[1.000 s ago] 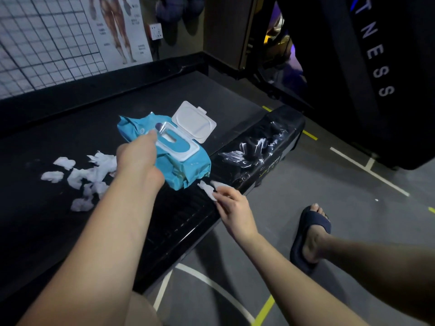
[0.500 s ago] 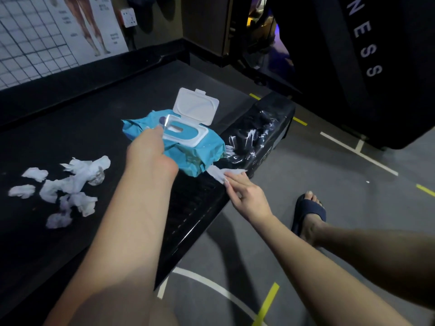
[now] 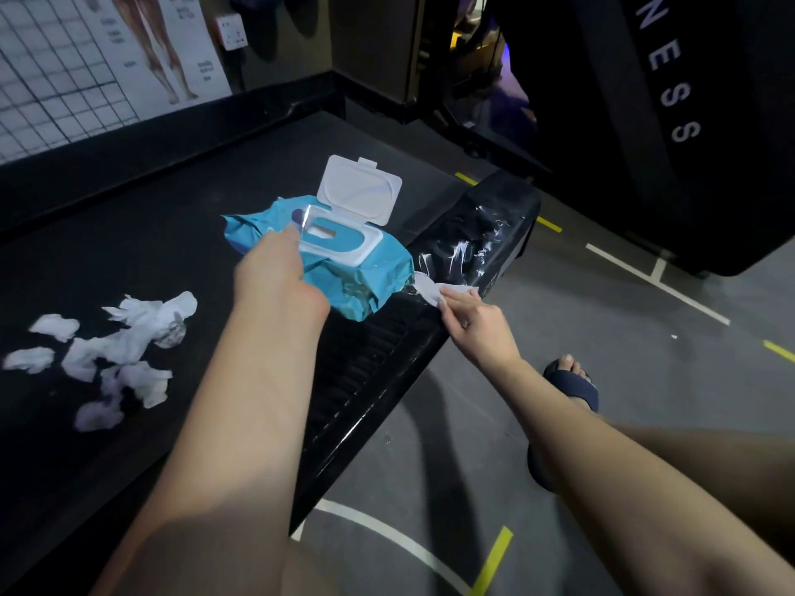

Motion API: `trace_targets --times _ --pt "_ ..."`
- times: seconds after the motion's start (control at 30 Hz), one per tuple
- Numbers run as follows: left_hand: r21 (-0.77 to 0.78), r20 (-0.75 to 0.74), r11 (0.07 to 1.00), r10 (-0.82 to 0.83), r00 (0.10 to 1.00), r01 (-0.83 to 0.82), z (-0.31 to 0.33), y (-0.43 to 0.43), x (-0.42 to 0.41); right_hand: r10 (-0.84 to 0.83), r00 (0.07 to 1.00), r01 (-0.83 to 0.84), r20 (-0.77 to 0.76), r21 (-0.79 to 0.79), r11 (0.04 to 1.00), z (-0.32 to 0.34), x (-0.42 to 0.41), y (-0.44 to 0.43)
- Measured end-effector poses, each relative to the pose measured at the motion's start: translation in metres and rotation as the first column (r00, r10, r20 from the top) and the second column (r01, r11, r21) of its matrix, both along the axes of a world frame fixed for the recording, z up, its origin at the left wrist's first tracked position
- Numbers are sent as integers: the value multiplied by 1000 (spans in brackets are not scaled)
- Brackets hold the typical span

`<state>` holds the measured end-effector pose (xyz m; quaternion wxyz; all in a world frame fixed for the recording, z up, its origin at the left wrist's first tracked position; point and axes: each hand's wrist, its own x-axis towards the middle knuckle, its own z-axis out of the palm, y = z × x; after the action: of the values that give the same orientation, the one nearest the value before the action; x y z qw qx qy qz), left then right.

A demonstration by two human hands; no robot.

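Note:
A teal pack of wet wipes [image 3: 365, 275] with its white flip lid [image 3: 360, 190] standing open is held up over a black treadmill deck [image 3: 142, 234]. My left hand [image 3: 275, 273] grips the pack's near left side, thumb by the dispenser opening. My right hand [image 3: 473, 318] pinches a small white wipe [image 3: 432, 291] and presses it on the glossy black side rail [image 3: 473, 234], which carries white smears.
Several crumpled used wipes [image 3: 116, 342] lie on the deck at the left. A grid chart and anatomy poster [image 3: 86, 58] hang on the back wall. Grey floor with white and yellow lines lies right, with my sandalled foot [image 3: 572, 380] on it. A black machine [image 3: 688, 122] stands beyond.
My right hand has carried the wipe forward along the rail to the smeared patch. My left hand still holds the pack, now a little farther forward.

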<state>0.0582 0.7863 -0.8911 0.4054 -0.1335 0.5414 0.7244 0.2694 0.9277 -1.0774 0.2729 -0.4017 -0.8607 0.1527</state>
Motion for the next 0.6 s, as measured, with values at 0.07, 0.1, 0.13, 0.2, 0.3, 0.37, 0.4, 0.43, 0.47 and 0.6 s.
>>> trace_targets --times 0.07,0.1,0.13,0.2,0.3,0.37,0.4,0.43,0.47,0.6 --pt "35 15 999 -18 1000 17 -1 1 0 -20 998 23 -66 46 999 9 1 -6" --pt "19 -11 1000 -10 1000 10 -4 2 -1 -40 991 50 -125 78 996 14 3 -11" --pt "24 -17 1000 -19 1000 19 -6 4 -1 -54 981 77 -184 121 990 18 5 -18" --pt "21 -24 999 -25 999 26 -12 8 1 11 972 38 -236 201 979 18 9 -36" --pt "23 -11 1000 -18 1000 18 -18 12 8 246 960 -223 -131 172 960 -5 11 -67" --pt "34 3 999 -37 999 37 -26 15 11 304 950 -296 -63 117 948 -23 11 -74" --pt "34 13 999 -39 999 39 -29 16 10 303 951 -296 -61 100 950 -27 11 -70" --pt "32 17 999 -35 999 35 -30 16 9 287 955 -281 -71 86 956 -28 12 -61" --pt "11 10 1000 -28 1000 28 -32 17 7 259 963 -253 -81 69 965 -26 12 -52" --pt "-9 -5 1000 17 1000 -17 -38 18 -4 122 991 -122 -57 0 993 -12 17 -14"
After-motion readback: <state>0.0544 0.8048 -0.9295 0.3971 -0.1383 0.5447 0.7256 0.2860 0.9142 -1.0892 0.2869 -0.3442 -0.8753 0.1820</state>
